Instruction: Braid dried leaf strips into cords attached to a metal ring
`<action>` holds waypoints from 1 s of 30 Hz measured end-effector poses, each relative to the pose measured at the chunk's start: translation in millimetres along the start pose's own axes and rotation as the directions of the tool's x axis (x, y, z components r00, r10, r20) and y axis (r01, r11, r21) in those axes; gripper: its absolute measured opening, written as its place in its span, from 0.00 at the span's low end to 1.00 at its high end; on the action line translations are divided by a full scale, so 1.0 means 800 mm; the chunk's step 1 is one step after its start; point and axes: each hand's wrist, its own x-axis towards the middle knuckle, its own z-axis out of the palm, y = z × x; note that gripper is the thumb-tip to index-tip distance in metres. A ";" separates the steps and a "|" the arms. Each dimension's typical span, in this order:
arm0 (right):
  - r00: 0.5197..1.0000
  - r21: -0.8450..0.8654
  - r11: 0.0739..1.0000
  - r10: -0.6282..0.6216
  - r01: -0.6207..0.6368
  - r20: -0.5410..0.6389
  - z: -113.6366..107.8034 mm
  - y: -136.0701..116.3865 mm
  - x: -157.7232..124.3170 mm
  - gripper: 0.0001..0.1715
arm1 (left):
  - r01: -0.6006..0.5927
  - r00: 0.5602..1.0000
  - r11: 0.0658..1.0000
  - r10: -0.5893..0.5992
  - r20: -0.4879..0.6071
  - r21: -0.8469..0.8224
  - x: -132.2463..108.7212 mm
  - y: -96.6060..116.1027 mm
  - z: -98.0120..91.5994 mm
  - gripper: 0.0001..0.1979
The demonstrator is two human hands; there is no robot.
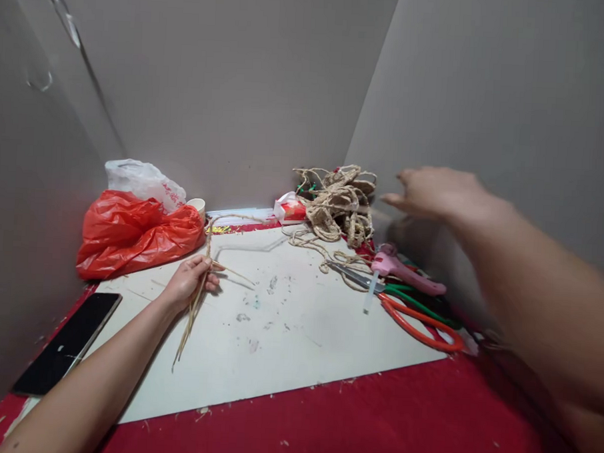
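1. On a clock face laid over the white sheet (301, 350), twelve at the far wall, the dark phone (69, 343) lies between eight and nine, on the bench (343, 418)
2. At ten sits a crumpled red bag (136, 236), a whitish bag (141, 183) behind it
3. Between nine and ten, the left grip (192, 280) is closed, thumb and fingers pinching straw-coloured strands (192, 322) around their middle
4. From that pinch, several loose ends drop toward seven, one sticks out toward four, and a cord-like length rises toward twelve, then bends over to the right; they should be very light, dry and springy, not slippery, bendable but apt to fray or crease; best held where they bunch together, with light fingertip pressure, since single ends would likely splay
5. At one is a tangled rope pile (339, 205), trailing onto the sheet; likely soft, rough and easily snagged, so safer taken by one free length than by the heap
6. Near three, a pink glue gun (410, 275) lies beside orange-handled scissors (410, 321), their blades toward ten
7. At two, the right grip (436, 191) is raised and blurred; whether it pinches anything, I cannot tell
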 end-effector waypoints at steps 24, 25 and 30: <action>0.932 0.132 0.984 0.065 -0.119 0.356 0.292 -0.034 0.038 0.05 | -0.219 0.968 0.959 0.191 0.163 0.182 -0.029 -0.003 0.048 0.13; 0.923 0.261 0.944 0.093 -0.201 0.374 0.293 -0.042 0.032 0.04 | -0.239 0.964 0.950 0.207 0.170 0.199 -0.030 -0.001 0.051 0.13; 0.855 0.610 0.659 0.099 -0.440 0.510 0.297 -0.063 0.009 0.01 | -0.378 0.925 0.885 0.347 0.157 0.271 -0.038 0.004 0.065 0.12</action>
